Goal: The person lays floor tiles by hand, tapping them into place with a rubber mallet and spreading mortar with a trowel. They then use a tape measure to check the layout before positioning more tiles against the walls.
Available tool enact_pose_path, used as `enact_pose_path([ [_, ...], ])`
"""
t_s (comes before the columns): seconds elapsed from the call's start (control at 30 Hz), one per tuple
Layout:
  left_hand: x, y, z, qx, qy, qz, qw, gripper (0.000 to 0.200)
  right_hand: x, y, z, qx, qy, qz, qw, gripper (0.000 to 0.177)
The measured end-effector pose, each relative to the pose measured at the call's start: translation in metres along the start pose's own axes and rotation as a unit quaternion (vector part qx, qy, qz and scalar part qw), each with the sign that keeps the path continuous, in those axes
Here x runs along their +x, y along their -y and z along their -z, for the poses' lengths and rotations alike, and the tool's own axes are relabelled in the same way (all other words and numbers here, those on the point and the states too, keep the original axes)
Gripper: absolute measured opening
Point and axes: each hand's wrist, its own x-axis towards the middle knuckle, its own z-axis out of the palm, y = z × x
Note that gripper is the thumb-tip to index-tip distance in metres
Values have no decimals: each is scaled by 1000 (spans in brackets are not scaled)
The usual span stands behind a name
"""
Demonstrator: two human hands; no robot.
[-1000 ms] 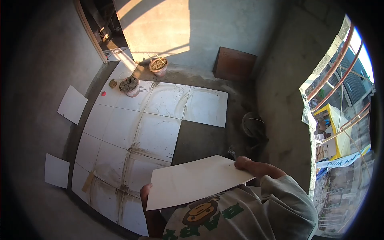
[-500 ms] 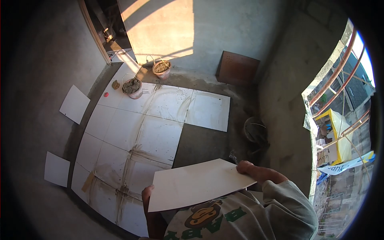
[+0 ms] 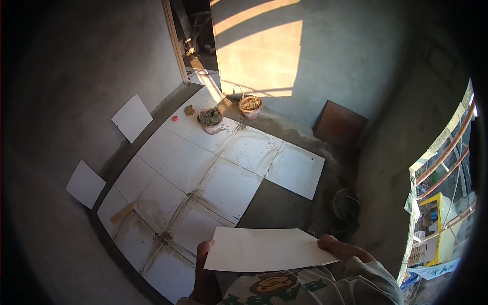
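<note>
A large white floor tile is held in front of my torso, roughly level. My left hand grips its left edge, thumb on top and the other fingers hidden beneath. At the opposite corner, my right hand is closed on the tile's right edge. Below and ahead lie white tiles laid on the floor, smeared with grey along several joints. Bare grey floor shows in the notch just beyond the held tile.
Two buckets, one of grey mortar and one beside the wall, stand near the doorway. Two loose tiles lean at the left wall. A dark bucket and a brown board are at right. A window opening lies further right.
My view has turned, so the room appears shifted right and down. The tile in my hands now looks flatter and more foreshortened. Both hands keep their hold on it.
</note>
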Motion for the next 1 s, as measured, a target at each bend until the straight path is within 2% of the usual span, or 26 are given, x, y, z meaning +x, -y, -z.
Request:
enact_pose_path([
  [0.03,6,11,5,-2,-3,0,1000,21,5,-1,-2,-7,1,-7,1000,45],
  [0.07,11,26,12,48,32,-142,988,20,12,-2,-4,-14,2,-13,1000,45],
  [0.13,30,55,25,96,63,-281,953,19,34,-11,-16,-24,5,3,1000,43],
  [0.23,36,61,26,115,67,-320,938,19,28,-7,-11,-25,7,3,1000,41],
  [0.33,8,31,12,94,33,-301,948,19,34,-9,-16,-23,7,0,1000,41],
  [0.4,-3,14,5,-19,12,-69,997,24,34,-9,-16,-30,6,10,999,41],
  [0.43,-11,10,3,-20,11,-69,997,24,23,-4,-11,-25,6,0,1000,41],
  [0.47,-18,6,0,-8,28,-133,991,26,17,-2,-8,-19,5,-10,1000,41],
  [0.53,-21,5,-1,3,43,-197,979,28,27,-7,-15,-39,-1,16,999,41],
  [0.63,-14,13,2,-55,52,-147,986,29,21,-7,-12,-51,-6,34,998,43],
  [0.7,-15,14,2,6,42,-239,970,29,20,-7,-12,-45,-6,28,999,43],
  [0.73,-19,9,0,5,41,-239,970,29,27,-11,-16,-40,-11,29,999,43],
  [0.8,-27,-6,-6,-35,5,-110,993,29,37,-16,-22,-36,-18,31,999,44],
  [0.83,-27,-8,-6,-37,4,-111,993,29,40,-17,-24,-48,-20,42,998,44],
  [0.9,-25,-9,-7,-44,-12,-43,998,30,37,-16,-21,-62,-22,54,996,45],
  [1.0,-19,2,-3,-61,-7,-75,995,30,18,-7,-8,-38,-27,35,998,45],
])
